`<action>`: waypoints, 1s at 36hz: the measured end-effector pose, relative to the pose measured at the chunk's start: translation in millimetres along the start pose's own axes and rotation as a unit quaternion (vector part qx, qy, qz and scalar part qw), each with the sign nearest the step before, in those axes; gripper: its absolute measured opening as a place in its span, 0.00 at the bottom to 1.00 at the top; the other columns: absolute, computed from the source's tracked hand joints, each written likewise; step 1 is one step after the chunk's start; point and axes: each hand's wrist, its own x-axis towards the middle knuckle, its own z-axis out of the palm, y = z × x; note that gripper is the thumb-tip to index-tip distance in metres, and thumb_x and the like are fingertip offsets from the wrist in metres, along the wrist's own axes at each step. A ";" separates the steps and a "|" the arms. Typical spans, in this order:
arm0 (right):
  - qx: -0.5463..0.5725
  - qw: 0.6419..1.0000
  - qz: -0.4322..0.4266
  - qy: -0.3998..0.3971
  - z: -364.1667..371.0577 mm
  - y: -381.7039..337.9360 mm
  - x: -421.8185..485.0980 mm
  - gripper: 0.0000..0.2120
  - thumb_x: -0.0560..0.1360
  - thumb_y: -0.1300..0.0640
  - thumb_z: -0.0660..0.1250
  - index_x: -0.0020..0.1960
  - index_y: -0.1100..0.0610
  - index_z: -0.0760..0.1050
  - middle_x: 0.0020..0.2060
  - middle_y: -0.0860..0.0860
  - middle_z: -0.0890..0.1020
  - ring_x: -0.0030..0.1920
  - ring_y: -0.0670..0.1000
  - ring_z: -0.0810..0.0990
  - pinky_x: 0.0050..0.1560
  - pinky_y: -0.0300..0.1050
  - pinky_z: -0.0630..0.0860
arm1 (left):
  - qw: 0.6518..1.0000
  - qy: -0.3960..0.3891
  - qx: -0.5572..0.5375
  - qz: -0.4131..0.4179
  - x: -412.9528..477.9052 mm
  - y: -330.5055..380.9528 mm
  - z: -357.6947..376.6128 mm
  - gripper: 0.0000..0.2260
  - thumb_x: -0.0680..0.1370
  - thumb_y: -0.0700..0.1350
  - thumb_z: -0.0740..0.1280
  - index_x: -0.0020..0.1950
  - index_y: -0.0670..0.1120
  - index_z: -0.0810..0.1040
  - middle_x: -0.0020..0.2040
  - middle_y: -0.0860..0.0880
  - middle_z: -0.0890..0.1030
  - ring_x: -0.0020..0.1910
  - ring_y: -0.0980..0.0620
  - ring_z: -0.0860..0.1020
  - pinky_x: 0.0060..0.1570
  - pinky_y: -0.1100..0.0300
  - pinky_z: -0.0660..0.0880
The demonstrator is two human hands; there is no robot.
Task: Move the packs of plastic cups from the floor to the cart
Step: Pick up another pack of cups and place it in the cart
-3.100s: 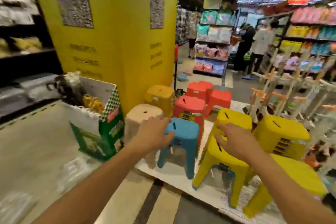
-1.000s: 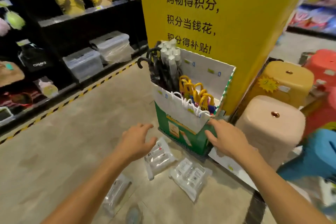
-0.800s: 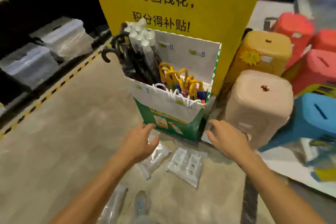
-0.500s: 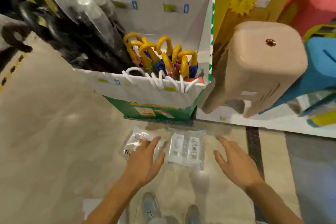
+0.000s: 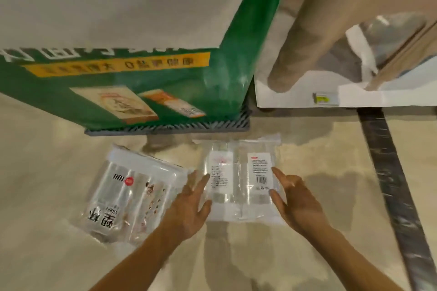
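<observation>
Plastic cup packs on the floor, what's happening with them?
A person leans over two clear packs of plastic cups lying on the floor before a green display box. Their open left grip and right grip sit at either side of the right pack, which is not lifted yet. The left pack lies beside it. No cart is in view.

head | worn high, faces steeply down | close over floor (image 5: 47,196) (single view)

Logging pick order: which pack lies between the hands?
The right pack, with the barcode label; left hand and right hand flank it. The left pack lies outside them.
</observation>
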 end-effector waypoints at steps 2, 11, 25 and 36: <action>0.016 1.000 0.014 0.002 31.3 19.3 20.7 0.31 0.79 0.36 0.55 0.77 0.32 0.43 0.73 0.55 0.66 0.67 0.56 0.73 0.60 0.53 0.77 | 1.000 0.023 0.006 -0.006 23.3 -16.8 32.7 0.29 0.79 0.64 0.51 0.79 0.63 0.45 0.81 0.51 0.46 0.77 0.48 0.59 0.72 0.57 0.59; 0.122 0.989 -0.028 0.081 86.5 39.5 56.2 0.30 0.77 0.35 0.54 0.76 0.28 0.46 0.74 0.55 0.58 0.69 0.57 0.71 0.65 0.51 0.75 | 0.990 0.140 -0.008 -0.021 65.0 -20.3 68.4 0.27 0.80 0.65 0.48 0.77 0.67 0.43 0.78 0.47 0.60 0.76 0.44 0.60 0.71 0.47 0.63; 0.161 0.982 0.043 0.092 -58.6 4.9 -53.7 0.26 0.77 0.33 0.53 0.71 0.21 0.46 0.76 0.46 0.54 0.69 0.50 0.70 0.64 0.55 0.74 | 0.993 0.081 -0.090 -0.004 -19.2 88.8 -37.6 0.27 0.79 0.65 0.54 0.72 0.76 0.42 0.56 0.53 0.67 0.49 0.52 0.77 0.53 0.55 0.72; 0.168 0.964 0.108 0.176 -411.6 -65.9 -291.9 0.27 0.78 0.33 0.52 0.73 0.24 0.45 0.75 0.49 0.55 0.73 0.54 0.65 0.69 0.55 0.70 | 0.993 0.042 -0.030 0.103 -199.2 378.4 -291.2 0.26 0.78 0.67 0.53 0.70 0.78 0.41 0.56 0.50 0.66 0.52 0.47 0.75 0.52 0.53 0.73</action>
